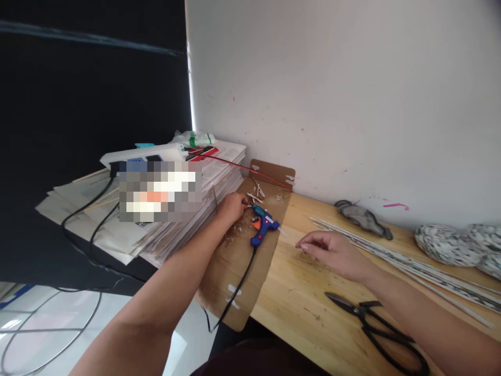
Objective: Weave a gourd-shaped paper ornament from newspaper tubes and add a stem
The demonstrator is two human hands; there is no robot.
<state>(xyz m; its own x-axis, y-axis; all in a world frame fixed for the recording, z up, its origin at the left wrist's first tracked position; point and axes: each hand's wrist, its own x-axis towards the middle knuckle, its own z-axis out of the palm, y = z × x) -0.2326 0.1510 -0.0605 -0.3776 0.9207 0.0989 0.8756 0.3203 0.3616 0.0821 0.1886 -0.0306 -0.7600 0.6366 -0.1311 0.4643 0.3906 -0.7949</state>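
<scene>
My left hand (234, 207) is at the tip of a blue hot glue gun (264, 224), its fingers drawn together. What lies between those fingers is too small to make out. The glue gun rests on a brown cardboard sheet (238, 271), a small red light glowing on its body and a clear glue stick poking from its back. Over the wooden tabletop, to the right of the gun, my right hand (336, 253) has its thumb and fingertips pinched together with nothing visible in them. Black-handled scissors (358, 312) lie nearest to it, partly under my forearm.
Tall stacked paper (230, 162) stands at left, bearing a white power strip (144, 155). Thin rolled-paper sticks (407, 263) stretch along the right side. Behind them lie a grey cloth-like item (362, 219) and speckled white bundles (446, 244). A black cord (245, 277) trails off the table edge.
</scene>
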